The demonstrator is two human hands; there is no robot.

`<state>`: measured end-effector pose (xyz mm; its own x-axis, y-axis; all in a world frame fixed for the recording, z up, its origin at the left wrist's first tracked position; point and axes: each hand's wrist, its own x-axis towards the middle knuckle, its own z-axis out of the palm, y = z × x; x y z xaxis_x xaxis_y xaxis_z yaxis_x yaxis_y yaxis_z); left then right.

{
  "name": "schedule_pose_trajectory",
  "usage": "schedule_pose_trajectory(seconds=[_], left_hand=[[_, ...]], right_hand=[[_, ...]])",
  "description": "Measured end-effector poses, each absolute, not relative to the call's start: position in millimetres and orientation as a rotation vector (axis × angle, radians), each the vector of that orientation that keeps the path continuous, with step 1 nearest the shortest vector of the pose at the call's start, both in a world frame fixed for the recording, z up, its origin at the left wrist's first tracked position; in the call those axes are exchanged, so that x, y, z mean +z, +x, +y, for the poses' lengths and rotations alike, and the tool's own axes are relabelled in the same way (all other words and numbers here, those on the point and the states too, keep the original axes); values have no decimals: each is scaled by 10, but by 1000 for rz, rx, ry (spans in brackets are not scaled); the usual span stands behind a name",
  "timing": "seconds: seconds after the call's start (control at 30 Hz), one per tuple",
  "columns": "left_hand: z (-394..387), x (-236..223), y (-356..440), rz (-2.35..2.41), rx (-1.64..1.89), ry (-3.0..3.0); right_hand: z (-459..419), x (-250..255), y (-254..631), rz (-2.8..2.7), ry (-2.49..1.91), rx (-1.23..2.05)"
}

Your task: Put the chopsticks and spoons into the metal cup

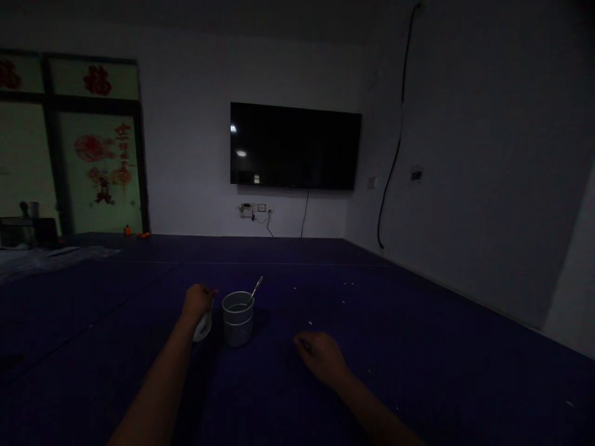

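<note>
On the dark blue surface stands a grey metal cup [238,334], upright, with a spoon-like metal handle [257,286] leaning out over its right rim. Just left of the cup, my left hand [198,301] is closed on a small white rounded object [203,326] that hangs below the fingers. Its kind is hard to make out in the dim light, and my hand covers part of it. To the right of the cup, apart from it, my right hand [320,357] is curled in a loose fist low over the surface, with nothing visible in it.
Small white scraps [310,322] are scattered on the blue surface [279,396]. Crumpled clear plastic [51,260] lies at the far left, with small orange items [143,235] behind it. A television [295,147] hangs on the back wall, and a black cable [395,155] runs down the right wall.
</note>
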<state>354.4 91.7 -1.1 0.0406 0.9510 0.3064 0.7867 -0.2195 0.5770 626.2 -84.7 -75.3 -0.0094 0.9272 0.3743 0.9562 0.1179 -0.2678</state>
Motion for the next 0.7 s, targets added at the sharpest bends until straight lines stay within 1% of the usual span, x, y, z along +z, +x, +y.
schedule_pose_trajectory(seconds=[0.33, 0.7], left_hand=[[946, -279, 3570, 1759, 913, 2083], [1007, -326, 3546, 1780, 795, 2159]], right_hand=[[-854, -735, 6237, -1950, -1843, -98], [-881, -697, 6211, -1960, -1824, -91]])
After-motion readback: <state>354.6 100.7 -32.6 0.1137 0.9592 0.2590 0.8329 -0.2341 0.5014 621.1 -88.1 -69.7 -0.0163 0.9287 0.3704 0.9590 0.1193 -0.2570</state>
